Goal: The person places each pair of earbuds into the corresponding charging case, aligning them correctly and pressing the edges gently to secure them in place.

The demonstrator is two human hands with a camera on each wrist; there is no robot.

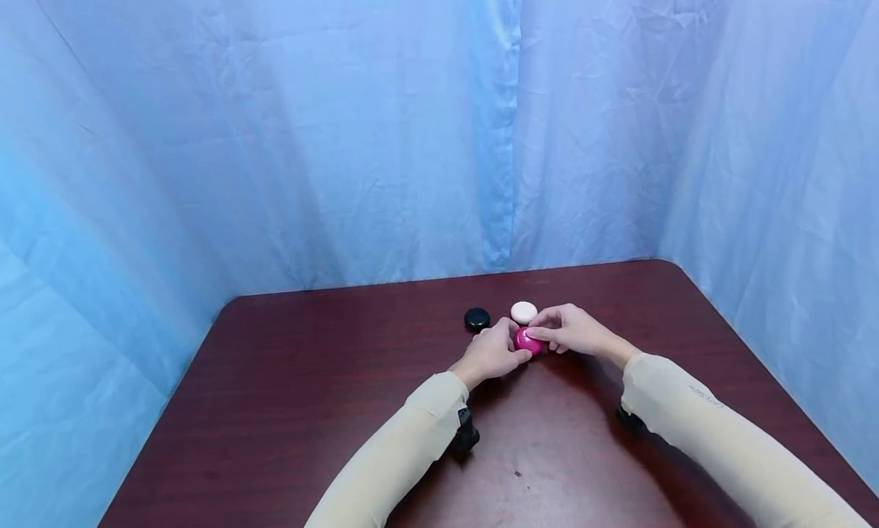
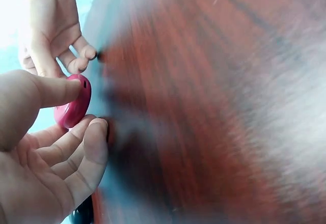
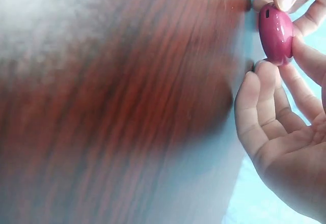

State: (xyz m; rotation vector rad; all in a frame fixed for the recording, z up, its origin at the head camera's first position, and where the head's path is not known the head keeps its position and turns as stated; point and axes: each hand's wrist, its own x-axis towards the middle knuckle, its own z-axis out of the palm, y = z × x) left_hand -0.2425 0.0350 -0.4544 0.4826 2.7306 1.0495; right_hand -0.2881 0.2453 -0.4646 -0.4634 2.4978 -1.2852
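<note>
Between both hands is a glossy pink, pebble-shaped case (image 1: 528, 342) with a small dark slot in its edge, seen clearly in the right wrist view. My left hand (image 1: 491, 352) pinches its left side with thumb and fingers. From the other side, my right hand (image 1: 577, 331) grips it with thumb and fingertips. Just beyond the hands, a white round case (image 1: 524, 312) of similar shape lies on the table. A black round one (image 1: 477, 320) lies to its left, close to the left hand's knuckles.
The dark red-brown wooden table (image 1: 330, 391) has rounded far corners. Light blue curtains (image 1: 384, 131) hang along its back and both sides. A black wrist device (image 1: 464, 430) sits under the left sleeve.
</note>
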